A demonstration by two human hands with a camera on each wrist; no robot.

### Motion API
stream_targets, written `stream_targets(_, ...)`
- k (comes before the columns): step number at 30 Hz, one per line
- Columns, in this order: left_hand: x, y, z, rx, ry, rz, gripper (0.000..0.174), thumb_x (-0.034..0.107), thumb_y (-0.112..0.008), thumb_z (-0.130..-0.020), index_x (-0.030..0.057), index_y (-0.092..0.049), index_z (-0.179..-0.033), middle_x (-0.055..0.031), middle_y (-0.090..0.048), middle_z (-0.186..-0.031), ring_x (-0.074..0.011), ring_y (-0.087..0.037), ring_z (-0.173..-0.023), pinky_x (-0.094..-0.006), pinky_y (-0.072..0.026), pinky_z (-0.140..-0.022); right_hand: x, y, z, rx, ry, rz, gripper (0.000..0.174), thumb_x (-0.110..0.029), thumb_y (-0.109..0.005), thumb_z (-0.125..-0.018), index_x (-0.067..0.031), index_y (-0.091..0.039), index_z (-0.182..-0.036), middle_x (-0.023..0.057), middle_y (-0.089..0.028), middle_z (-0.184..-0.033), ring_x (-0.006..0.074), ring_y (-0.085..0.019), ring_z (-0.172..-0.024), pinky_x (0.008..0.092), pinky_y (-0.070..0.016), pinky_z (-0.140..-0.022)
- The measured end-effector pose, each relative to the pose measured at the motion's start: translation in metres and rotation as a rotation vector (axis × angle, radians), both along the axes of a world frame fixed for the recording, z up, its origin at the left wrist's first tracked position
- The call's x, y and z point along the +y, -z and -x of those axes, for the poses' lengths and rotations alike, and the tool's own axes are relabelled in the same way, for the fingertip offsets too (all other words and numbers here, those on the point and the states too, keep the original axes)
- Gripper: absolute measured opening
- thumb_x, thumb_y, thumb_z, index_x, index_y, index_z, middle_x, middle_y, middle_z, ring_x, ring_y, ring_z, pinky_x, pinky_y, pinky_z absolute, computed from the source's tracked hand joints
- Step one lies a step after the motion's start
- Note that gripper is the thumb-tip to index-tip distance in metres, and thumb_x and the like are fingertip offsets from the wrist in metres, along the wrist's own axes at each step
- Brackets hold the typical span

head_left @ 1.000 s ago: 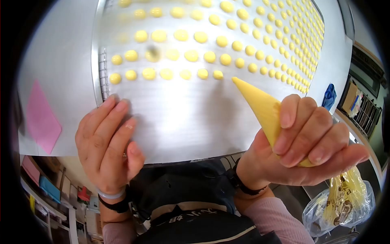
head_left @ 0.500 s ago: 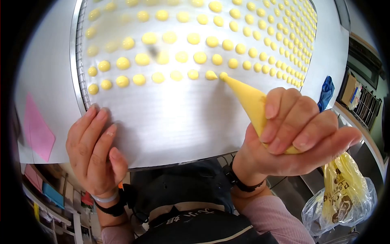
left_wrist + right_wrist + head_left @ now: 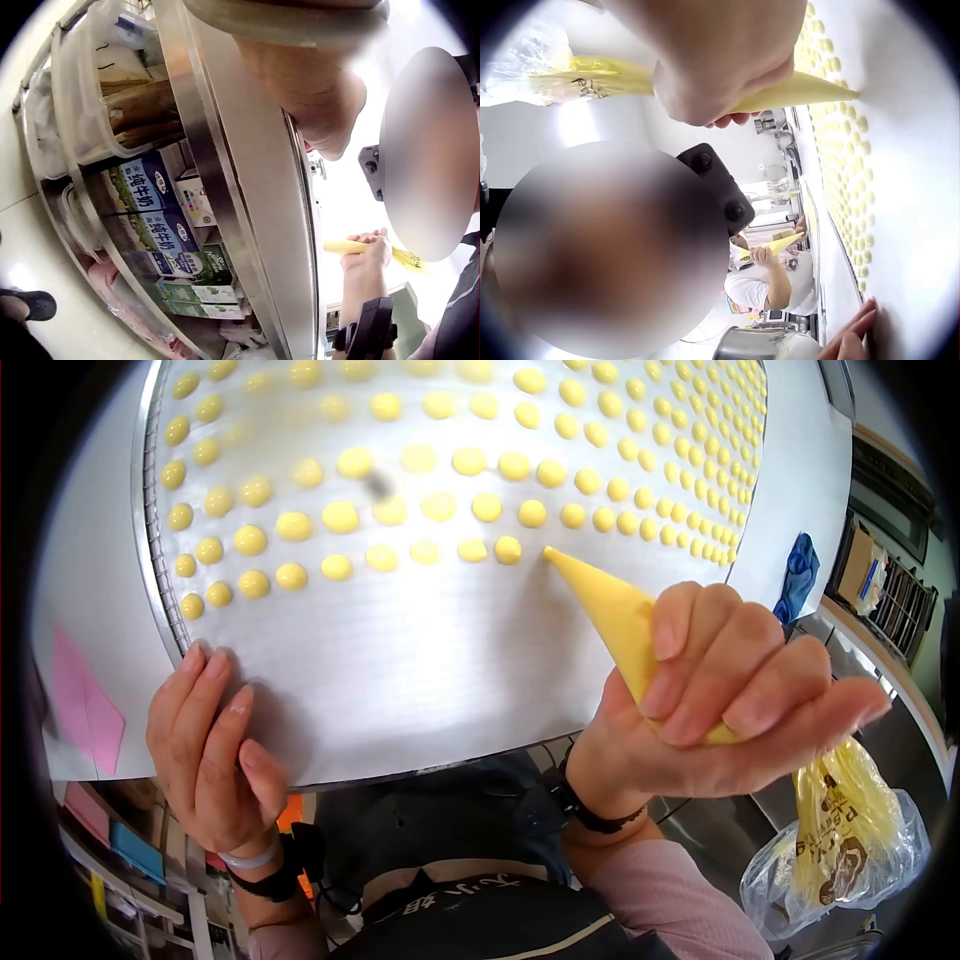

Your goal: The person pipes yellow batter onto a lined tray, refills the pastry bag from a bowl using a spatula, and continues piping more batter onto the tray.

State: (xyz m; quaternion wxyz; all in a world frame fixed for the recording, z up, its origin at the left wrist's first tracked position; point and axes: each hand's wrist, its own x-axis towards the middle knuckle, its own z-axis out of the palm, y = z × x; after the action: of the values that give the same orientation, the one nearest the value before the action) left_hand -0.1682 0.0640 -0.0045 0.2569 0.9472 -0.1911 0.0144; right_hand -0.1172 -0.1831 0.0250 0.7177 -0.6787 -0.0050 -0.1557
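Observation:
My right hand (image 3: 740, 670) grips a yellow-filled piping bag (image 3: 610, 605), fingers curled round its wide end. In the head view, its narrow tip points down at the pale sheet beside the front row of yellow dollops (image 3: 337, 567). The right wrist view shows the bag (image 3: 802, 91) with its tip right at the sheet. My left hand (image 3: 215, 745) rests with mostly straight fingers at the front left edge of the sheet-lined wire rack (image 3: 160, 560). Many round yellow dollops lie in rows across the sheet.
A pink sheet (image 3: 85, 705) lies left of the rack; a blue crumpled item (image 3: 798, 580) is at the right. A plastic bag (image 3: 840, 840) hangs lower right. Milk cartons (image 3: 154, 206) fill a shelf below the table. Another person (image 3: 769, 274) holds a piping bag across the room.
Two more dollops stand in the front row. The rack and my left hand have shifted left in the head view. The bag tip came down on the sheet and now stands beside the newest dollop.

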Motion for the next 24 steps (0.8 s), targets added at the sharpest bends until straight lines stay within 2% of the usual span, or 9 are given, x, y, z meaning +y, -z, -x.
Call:
stream_targets(2, -0.001, 0.000, -0.001, -0.017, 0.000, -0.007, 0.020, 0.003, -0.044, -0.077, -0.0033, -0.058, -0.090, -0.0187, -0.060, -0.101, -0.0355, -0.056, -0.099, -0.0416, -0.0435, -0.085, -0.006, -0.003, -0.001, -0.008, -0.125, -0.075, 0.055, -0.048, -0.012, -0.093, -0.0168, -0.042, -0.059, -0.0030, -0.038, -0.041, 0.0068, -0.032, -0.033, 0.0215, -0.0391, -0.048)
stream_targets(4, -0.001, 0.001, 0.002, -0.001, -0.005, 0.011, 0.022, -0.001, -0.041, -0.079, -0.0094, -0.058, -0.089, -0.0229, -0.059, -0.101, -0.0396, -0.054, -0.101, -0.0450, -0.0420, -0.088, -0.006, 0.002, 0.005, 0.001, -0.078, -0.096, 0.056, -0.048, -0.012, -0.093, -0.0166, -0.043, -0.059, -0.0027, -0.039, -0.042, 0.0071, -0.033, -0.034, 0.0223, -0.0400, -0.049)
stream_targets(7, -0.001, 0.002, 0.000, -0.034, 0.003, -0.020, 0.021, 0.001, -0.043, -0.078, -0.0043, -0.058, -0.092, -0.0197, -0.060, -0.102, -0.0363, -0.056, -0.099, -0.0435, -0.0434, -0.085, -0.009, 0.005, 0.004, -0.009, -0.067, -0.104, 0.057, -0.050, -0.011, -0.092, -0.0162, -0.043, -0.060, -0.0021, -0.042, -0.043, 0.0075, -0.034, -0.034, 0.0232, -0.0415, -0.051)
stream_targets(9, -0.001, 0.002, -0.001, -0.040, 0.007, -0.020, 0.021, 0.001, -0.043, -0.078, -0.0046, -0.058, -0.092, -0.0199, -0.060, -0.101, -0.0365, -0.056, -0.099, -0.0437, -0.0434, -0.085, -0.007, 0.007, 0.004, -0.026, -0.102, -0.094, 0.057, -0.050, -0.010, -0.092, -0.0160, -0.043, -0.060, -0.0018, -0.043, -0.044, 0.0077, -0.035, -0.034, 0.0234, -0.0419, -0.051)
stream_targets(11, 0.000, 0.003, -0.001, -0.046, 0.012, -0.019, 0.022, 0.001, -0.043, -0.077, -0.0049, -0.058, -0.092, -0.0201, -0.060, -0.101, -0.0366, -0.056, -0.099, -0.0439, -0.0434, -0.085, 0.001, 0.007, 0.006, -0.023, 0.044, -0.119, 0.057, -0.050, -0.011, -0.092, -0.0157, -0.043, -0.060, -0.0016, -0.045, -0.045, 0.0081, -0.036, -0.034, 0.0235, -0.0419, -0.051)
stream_targets(15, 0.001, 0.003, 0.000, -0.044, 0.009, -0.033, 0.022, 0.000, -0.042, -0.076, -0.0050, -0.058, -0.092, -0.0203, -0.060, -0.101, -0.0368, -0.056, -0.099, -0.0438, -0.0433, -0.085, -0.005, 0.002, 0.006, -0.060, 0.024, -0.174, 0.057, -0.050, -0.011, -0.092, -0.0157, -0.044, -0.060, -0.0017, -0.045, -0.045, 0.0079, -0.035, -0.034, 0.0231, -0.0409, -0.050)
stream_targets(17, 0.001, 0.003, 0.001, -0.045, 0.004, -0.033, 0.022, -0.001, -0.042, -0.076, -0.0050, -0.058, -0.092, -0.0203, -0.060, -0.101, -0.0368, -0.056, -0.099, -0.0438, -0.0433, -0.085, -0.016, -0.005, 0.002, 0.016, -0.133, -0.062, 0.057, -0.049, -0.012, -0.093, -0.0155, -0.043, -0.060, -0.0017, -0.045, -0.045, 0.0078, -0.035, -0.034, 0.0227, -0.0403, -0.049)
stream_targets(18, 0.000, 0.002, 0.000, -0.043, 0.003, -0.030, 0.022, -0.001, -0.043, -0.076, -0.0049, -0.058, -0.092, -0.0204, -0.060, -0.101, -0.0369, -0.056, -0.099, -0.0438, -0.0432, -0.085, -0.016, -0.001, 0.005, -0.024, -0.039, -0.112, 0.056, -0.048, -0.013, -0.093, -0.0155, -0.043, -0.059, -0.0020, -0.043, -0.043, 0.0073, -0.033, -0.033, 0.0219, -0.0398, -0.048)
stream_targets(24, -0.002, 0.004, 0.002, -0.052, 0.003, -0.030, 0.022, -0.001, -0.042, -0.076, -0.0048, -0.057, -0.092, -0.0206, -0.060, -0.101, -0.0373, -0.056, -0.099, -0.0439, -0.0431, -0.086, -0.014, 0.005, 0.005, -0.002, 0.076, -0.056, 0.056, -0.045, -0.014, -0.094, -0.0159, -0.043, -0.057, -0.0029, -0.039, -0.039, 0.0062, -0.030, -0.030, 0.0201, -0.0382, -0.046)
